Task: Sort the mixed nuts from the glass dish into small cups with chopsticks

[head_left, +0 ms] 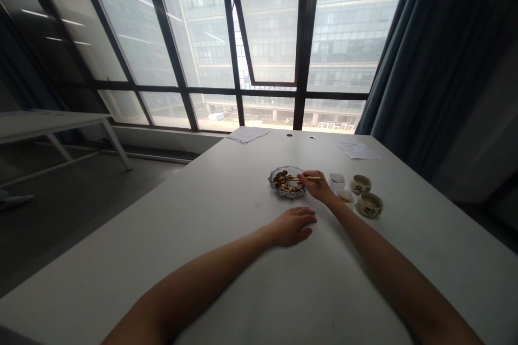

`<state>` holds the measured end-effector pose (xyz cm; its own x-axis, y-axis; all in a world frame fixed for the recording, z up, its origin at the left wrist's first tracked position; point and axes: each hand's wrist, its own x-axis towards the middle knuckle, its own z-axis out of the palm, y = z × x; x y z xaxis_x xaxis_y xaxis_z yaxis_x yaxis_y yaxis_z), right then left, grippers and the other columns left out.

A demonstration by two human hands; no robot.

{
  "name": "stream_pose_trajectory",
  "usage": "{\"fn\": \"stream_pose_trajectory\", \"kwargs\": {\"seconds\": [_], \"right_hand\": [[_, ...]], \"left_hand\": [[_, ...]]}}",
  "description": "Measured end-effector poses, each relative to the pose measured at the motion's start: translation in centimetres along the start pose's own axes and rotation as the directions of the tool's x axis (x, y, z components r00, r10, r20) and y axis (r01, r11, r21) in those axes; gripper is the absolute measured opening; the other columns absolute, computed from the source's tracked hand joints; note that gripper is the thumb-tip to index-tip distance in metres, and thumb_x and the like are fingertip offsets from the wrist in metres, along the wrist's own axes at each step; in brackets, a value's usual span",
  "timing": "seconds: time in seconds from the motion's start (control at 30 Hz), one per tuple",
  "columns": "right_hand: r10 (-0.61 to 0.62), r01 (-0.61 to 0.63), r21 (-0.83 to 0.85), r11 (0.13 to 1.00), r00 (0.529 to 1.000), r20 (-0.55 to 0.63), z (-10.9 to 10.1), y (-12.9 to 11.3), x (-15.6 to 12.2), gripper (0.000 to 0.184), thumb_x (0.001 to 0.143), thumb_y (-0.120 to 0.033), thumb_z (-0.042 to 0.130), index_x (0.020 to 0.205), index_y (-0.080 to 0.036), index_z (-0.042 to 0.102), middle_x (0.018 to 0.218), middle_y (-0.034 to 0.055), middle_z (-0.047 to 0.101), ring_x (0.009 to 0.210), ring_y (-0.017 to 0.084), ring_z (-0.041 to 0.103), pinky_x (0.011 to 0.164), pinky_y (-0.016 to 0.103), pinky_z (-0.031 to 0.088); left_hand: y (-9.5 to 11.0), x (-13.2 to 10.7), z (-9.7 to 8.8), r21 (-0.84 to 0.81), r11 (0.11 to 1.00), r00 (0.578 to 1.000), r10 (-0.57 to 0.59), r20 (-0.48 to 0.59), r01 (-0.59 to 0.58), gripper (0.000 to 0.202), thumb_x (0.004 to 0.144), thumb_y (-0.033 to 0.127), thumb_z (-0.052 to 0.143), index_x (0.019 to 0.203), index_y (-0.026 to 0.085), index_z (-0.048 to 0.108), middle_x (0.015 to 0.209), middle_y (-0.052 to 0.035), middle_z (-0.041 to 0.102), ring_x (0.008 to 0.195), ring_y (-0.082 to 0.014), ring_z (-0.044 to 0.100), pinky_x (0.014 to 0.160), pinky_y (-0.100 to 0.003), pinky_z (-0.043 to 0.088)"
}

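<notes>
Far cup [360,185]: dark character resembling 风
Near cup [369,205]: dark writing, too blurred to read
Right hand [317,185]: grasps chopsticks [314,178]
Left hand [292,226]: released, resting on the table [226,215]
Bowl [288,195]: holds nuts [280,178]; left of right hand, beyond left hand

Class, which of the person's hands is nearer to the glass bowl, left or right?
Right. The right hand is at the right rim of the glass bowl, holding a thin stick that points into it; the left hand is on the near side, apart from it.
</notes>
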<state>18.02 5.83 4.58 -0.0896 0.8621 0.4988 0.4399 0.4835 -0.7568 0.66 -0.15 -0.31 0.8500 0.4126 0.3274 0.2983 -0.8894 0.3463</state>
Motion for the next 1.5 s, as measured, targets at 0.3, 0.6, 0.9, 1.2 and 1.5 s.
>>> {"fn": "stream_pose_trajectory", "kwargs": {"seconds": [0.3, 0.6, 0.9, 1.2, 1.5], "right_hand": [[0.078, -0.076, 0.069, 0.995, 0.996, -0.036, 0.6, 1.3, 0.6, 0.043, 0.087, -0.053, 0.056, 0.063, -0.019, 0.068, 0.063, 0.0069, 0.073, 0.061, 0.024, 0.072, 0.052, 0.028, 0.055], [0.132, -0.116, 0.131, 0.985, 0.985, -0.115, 0.0, 1.8, 1.2, 0.047, 0.084, -0.060, 0.059, 0.062, -0.019, 0.066, 0.065, 0.0085, 0.073, 0.061, 0.025, 0.073, 0.055, 0.032, 0.061], [0.275, -0.195, 0.247, 0.949, 0.893, -0.355, -10.2, -3.0, 2.6, 0.028, 0.080, -0.039, 0.076, 0.071, -0.013, 0.070, 0.071, 0.0115, 0.074, 0.060, 0.023, 0.074, 0.056, 0.031, 0.064], [0.504, -0.479, 0.200, 0.854, 0.671, -0.543, -20.4, -1.8, 0.3, 0.025, 0.087, -0.019, 0.066, 0.063, -0.014, 0.062, 0.052, 0.0076, 0.065, 0.046, 0.018, 0.066, 0.056, 0.030, 0.062], [0.476, -0.436, 0.223, 0.872, 0.647, -0.596, -20.0, -0.6, 0.7, 0.025, 0.082, -0.010, 0.071, 0.060, -0.015, 0.060, 0.050, 0.0040, 0.063, 0.040, 0.017, 0.064, 0.043, 0.025, 0.059]], "left_hand": [[-0.2, -0.1, 0.0, 0.000, 1.000, 1.000, 0.000, 0.005, 0.000, 0.037, 0.091, 0.029, 0.054, 0.127, 0.024, 0.057, 0.142, -0.0068, 0.054, 0.133, -0.0232, 0.047, 0.115, -0.037, 0.033], [-0.2, -0.2, -0.1, -0.011, 1.000, 1.000, -0.001, 0.008, 0.001, 0.037, 0.091, 0.031, 0.053, 0.127, 0.024, 0.057, 0.142, -0.0069, 0.053, 0.133, -0.0234, 0.046, 0.115, -0.038, 0.033], [-0.3, -0.1, -0.2, -0.007, 1.000, 0.999, -0.020, 0.031, 0.021, 0.037, 0.092, 0.031, 0.054, 0.128, 0.024, 0.057, 0.142, -0.0069, 0.053, 0.134, -0.0234, 0.045, 0.116, -0.038, 0.033], [-0.5, -0.5, -0.3, -0.005, 1.000, 0.999, -0.024, 0.032, 0.024, 0.037, 0.093, 0.032, 0.053, 0.129, 0.024, 0.057, 0.141, -0.0074, 0.054, 0.135, -0.0232, 0.044, 0.115, -0.038, 0.034], [-0.5, -0.7, -0.7, 0.001, 1.000, 0.999, -0.018, 0.037, 0.018, 0.036, 0.094, 0.031, 0.052, 0.129, 0.024, 0.056, 0.141, -0.0068, 0.054, 0.136, -0.0227, 0.043, 0.116, -0.038, 0.033]]}}
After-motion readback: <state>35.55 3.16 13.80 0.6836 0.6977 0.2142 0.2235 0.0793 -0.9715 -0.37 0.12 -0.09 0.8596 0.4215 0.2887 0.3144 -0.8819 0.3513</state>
